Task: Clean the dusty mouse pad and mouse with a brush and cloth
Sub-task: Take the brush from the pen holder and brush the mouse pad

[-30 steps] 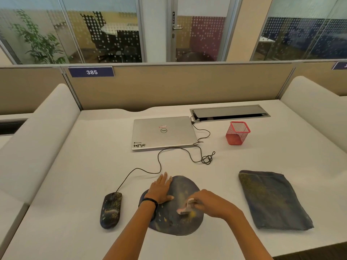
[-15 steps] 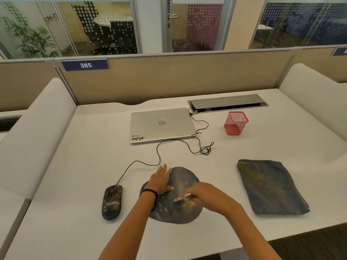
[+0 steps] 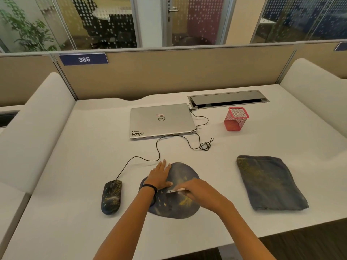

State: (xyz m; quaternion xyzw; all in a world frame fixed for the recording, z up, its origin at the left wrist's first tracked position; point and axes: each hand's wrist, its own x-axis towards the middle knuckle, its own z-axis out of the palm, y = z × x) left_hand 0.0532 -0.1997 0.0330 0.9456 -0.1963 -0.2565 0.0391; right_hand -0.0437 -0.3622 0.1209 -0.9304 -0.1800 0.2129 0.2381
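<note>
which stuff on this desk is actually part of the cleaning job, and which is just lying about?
Part of the job:
- mouse pad, held flat by the left hand
- brush, gripped in the right hand
- mouse, dusty, untouched
- cloth, folded, untouched

Lying about:
- laptop, closed
- red mesh cup
- cable hatch
</note>
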